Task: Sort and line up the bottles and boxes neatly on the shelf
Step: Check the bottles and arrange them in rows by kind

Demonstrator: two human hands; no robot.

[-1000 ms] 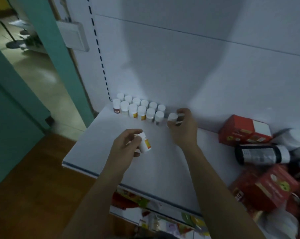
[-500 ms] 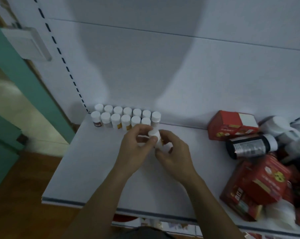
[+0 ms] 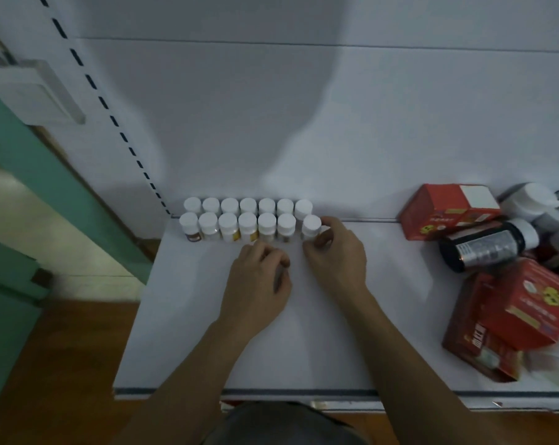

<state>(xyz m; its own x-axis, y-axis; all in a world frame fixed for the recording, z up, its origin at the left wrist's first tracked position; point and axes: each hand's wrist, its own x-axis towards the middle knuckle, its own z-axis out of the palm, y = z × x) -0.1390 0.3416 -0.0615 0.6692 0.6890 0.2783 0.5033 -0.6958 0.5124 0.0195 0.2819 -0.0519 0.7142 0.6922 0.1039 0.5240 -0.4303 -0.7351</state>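
While the right hand [image 3: 336, 256] pinches the end bottle [image 3: 311, 225] between thumb and fingertips, that item stands upright, white cap up, at the right end of the front row [image 3: 228, 225], a small gap from its neighbour.

- Back row [image 3: 230, 205]: seven white-capped bottles along the wall.
- Left hand [image 3: 259, 281]: low over the shelf [image 3: 191, 348] just before the front row, fingers curled under. Whether they hold anything I cannot tell in this dim light.
- Relation that counts: the gap lies left of the gripping fingers. A short slide leftward by the right hand, the nearer one, would probably close the line.
- Unsorted, far right: red boxes [image 3: 528, 309] and a dark bottle [image 3: 487, 247] lying on its side.
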